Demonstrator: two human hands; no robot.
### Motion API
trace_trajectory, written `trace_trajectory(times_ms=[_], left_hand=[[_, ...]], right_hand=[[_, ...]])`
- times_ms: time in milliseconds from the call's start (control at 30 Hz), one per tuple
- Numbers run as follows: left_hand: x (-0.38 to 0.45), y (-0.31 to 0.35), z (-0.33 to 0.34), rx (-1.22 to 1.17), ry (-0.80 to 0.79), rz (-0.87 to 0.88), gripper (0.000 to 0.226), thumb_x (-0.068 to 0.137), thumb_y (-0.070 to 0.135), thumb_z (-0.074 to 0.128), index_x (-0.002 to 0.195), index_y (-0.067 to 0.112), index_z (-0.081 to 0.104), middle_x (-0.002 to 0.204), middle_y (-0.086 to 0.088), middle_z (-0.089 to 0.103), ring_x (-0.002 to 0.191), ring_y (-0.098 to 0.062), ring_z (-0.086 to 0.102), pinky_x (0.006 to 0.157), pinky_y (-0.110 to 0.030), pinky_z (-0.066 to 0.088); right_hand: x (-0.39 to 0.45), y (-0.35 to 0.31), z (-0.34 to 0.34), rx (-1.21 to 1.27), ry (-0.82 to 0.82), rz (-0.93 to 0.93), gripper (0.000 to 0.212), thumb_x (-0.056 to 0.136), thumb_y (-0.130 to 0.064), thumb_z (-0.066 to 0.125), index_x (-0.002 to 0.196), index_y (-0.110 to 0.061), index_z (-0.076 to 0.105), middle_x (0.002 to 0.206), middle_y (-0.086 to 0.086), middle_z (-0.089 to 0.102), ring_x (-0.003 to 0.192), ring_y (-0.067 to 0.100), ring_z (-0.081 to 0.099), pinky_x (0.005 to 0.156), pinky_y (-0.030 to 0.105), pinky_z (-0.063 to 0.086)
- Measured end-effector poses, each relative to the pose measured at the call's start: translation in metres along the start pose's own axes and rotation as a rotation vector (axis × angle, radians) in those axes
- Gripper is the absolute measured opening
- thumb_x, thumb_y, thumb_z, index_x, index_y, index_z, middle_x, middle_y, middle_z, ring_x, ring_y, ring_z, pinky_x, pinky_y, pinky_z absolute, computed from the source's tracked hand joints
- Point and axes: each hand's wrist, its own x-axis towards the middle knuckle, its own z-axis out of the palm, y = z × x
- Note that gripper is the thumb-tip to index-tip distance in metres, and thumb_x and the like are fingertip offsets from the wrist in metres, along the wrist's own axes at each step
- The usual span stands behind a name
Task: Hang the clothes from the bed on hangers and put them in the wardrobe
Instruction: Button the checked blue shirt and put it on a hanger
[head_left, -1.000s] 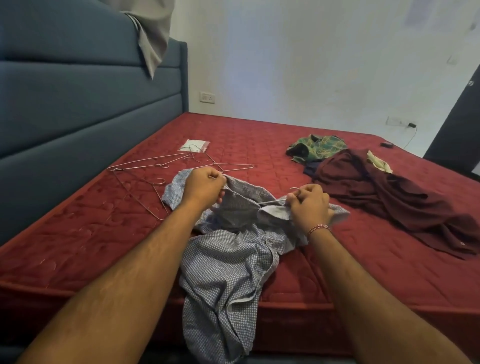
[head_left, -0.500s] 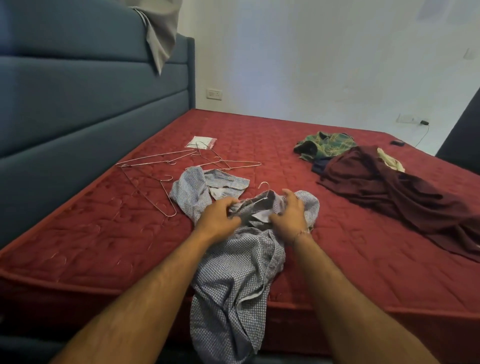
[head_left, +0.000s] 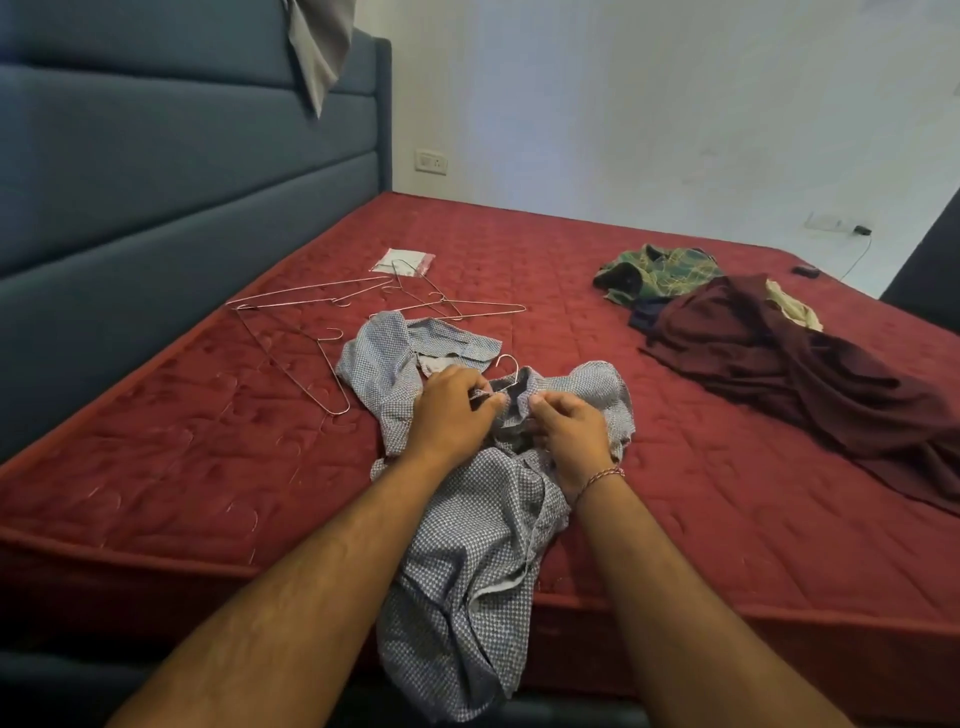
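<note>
both hands had drawn in from the shoulders; left hand (head_left: 451, 410) and right hand (head_left: 566, 431) pinched the shirt (head_left: 467, 545) collar, hanger (head_left: 506, 364) hook just past their fingertips; buttoning seemingly next.

Crumpled checked shirt (head_left: 467, 525) with hanger hook (head_left: 508, 365) overhangs the bed edge (head_left: 156, 551).

**Room, off-task items**

Blue headboard (head_left: 182, 171) along left; grey cloth (head_left: 319, 47) draped over its top. White wall (head_left: 649, 104) with switch plate (head_left: 430, 162) and far-right socket (head_left: 823, 222), cable (head_left: 857, 254) trailing. Plastic pouch (head_left: 402, 261) and small dark object (head_left: 805, 270) lie on the mattress.
</note>
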Motion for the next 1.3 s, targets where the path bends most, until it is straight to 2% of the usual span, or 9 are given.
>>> trace_trajectory(times_ms=[133, 233, 333, 400, 567, 733, 967, 1100, 1300], left_hand=[[-0.011, -0.018, 0.009, -0.207, 0.046, -0.143, 0.013, 0.094, 0.030, 0.075, 0.084, 0.022, 0.070, 0.089, 0.010, 0.067, 0.088, -0.011, 0.063, 0.077, -0.030, 0.046], [-0.020, -0.030, 0.016, -0.229, 0.040, -0.201, 0.011, 0.095, 0.027, 0.075, 0.087, 0.020, 0.073, 0.091, 0.012, 0.062, 0.094, -0.011, 0.060, 0.082, -0.026, 0.041], [-0.019, -0.037, 0.022, -0.249, 0.011, -0.215, 0.012, 0.096, 0.028, 0.073, 0.094, 0.016, 0.075, 0.103, 0.008, 0.063, 0.109, -0.017, 0.061, 0.094, -0.032, 0.046], [-0.016, -0.038, 0.027, -0.235, -0.027, -0.228, 0.011, 0.097, 0.032, 0.071, 0.087, 0.027, 0.072, 0.101, 0.013, 0.061, 0.116, -0.021, 0.060, 0.102, -0.040, 0.047], [-0.016, -0.035, 0.035, -0.184, -0.047, -0.293, 0.019, 0.091, 0.042, 0.069, 0.075, 0.032, 0.072, 0.087, 0.026, 0.057, 0.105, -0.025, 0.065, 0.101, -0.052, 0.049], [-0.015, -0.043, 0.037, -0.272, -0.109, -0.354, 0.038, 0.081, 0.050, 0.061, 0.079, 0.014, 0.075, 0.082, 0.005, 0.071, 0.088, -0.026, 0.070, 0.094, -0.052, 0.054], [-0.014, -0.048, 0.040, -0.413, -0.167, -0.428, 0.030, 0.096, 0.027, 0.068, 0.070, 0.013, 0.073, 0.076, -0.007, 0.075, 0.080, -0.032, 0.072, 0.087, -0.058, 0.058], [-0.015, -0.044, 0.039, -0.375, -0.185, -0.439, 0.039, 0.083, 0.048, 0.065, 0.078, 0.011, 0.074, 0.081, -0.012, 0.076, 0.088, -0.039, 0.072, 0.088, -0.058, 0.057], [-0.014, -0.040, 0.042, -0.283, -0.152, -0.464, 0.035, 0.078, 0.050, 0.064, 0.063, 0.019, 0.071, 0.060, 0.003, 0.068, 0.070, -0.029, 0.067, 0.082, -0.049, 0.058]], right_hand=[[-0.006, 0.022, 0.004, -0.053, 0.038, -0.081, 0.003, 0.093, -0.001, 0.071, 0.094, 0.001, 0.069, 0.078, 0.017, 0.068, 0.072, 0.028, 0.064, 0.073, 0.049, 0.059], [-0.010, 0.042, -0.001, -0.128, 0.044, -0.090, 0.010, 0.091, -0.003, 0.076, 0.097, 0.003, 0.072, 0.088, 0.018, 0.074, 0.078, 0.026, 0.068, 0.081, 0.046, 0.059], [-0.011, 0.050, 0.001, -0.190, 0.021, -0.151, 0.008, 0.089, -0.006, 0.078, 0.095, -0.002, 0.076, 0.089, 0.014, 0.076, 0.080, 0.021, 0.070, 0.081, 0.043, 0.060], [-0.010, 0.053, 0.002, -0.197, 0.002, -0.165, 0.011, 0.087, -0.012, 0.080, 0.095, -0.006, 0.077, 0.090, 0.014, 0.077, 0.082, 0.022, 0.070, 0.085, 0.049, 0.060], [-0.006, 0.063, -0.001, -0.182, -0.002, -0.171, 0.020, 0.082, -0.023, 0.082, 0.097, -0.010, 0.079, 0.093, 0.014, 0.078, 0.091, 0.035, 0.074, 0.088, 0.060, 0.059], [-0.005, 0.070, 0.002, -0.212, 0.017, -0.171, 0.014, 0.085, -0.009, 0.082, 0.099, -0.008, 0.079, 0.094, 0.012, 0.078, 0.092, 0.037, 0.075, 0.084, 0.060, 0.061], [-0.007, 0.070, 0.004, -0.281, 0.057, -0.179, 0.016, 0.086, -0.008, 0.082, 0.102, -0.008, 0.079, 0.094, 0.006, 0.079, 0.092, 0.028, 0.076, 0.085, 0.053, 0.062], [-0.007, 0.073, 0.003, -0.299, 0.046, -0.198, 0.018, 0.084, -0.012, 0.083, 0.102, -0.010, 0.080, 0.095, 0.006, 0.079, 0.093, 0.028, 0.076, 0.087, 0.055, 0.062], [-0.011, 0.071, 0.003, -0.332, 0.045, -0.275, 0.014, 0.085, -0.009, 0.082, 0.099, -0.011, 0.081, 0.095, 0.003, 0.079, 0.092, 0.024, 0.076, 0.086, 0.053, 0.061]])
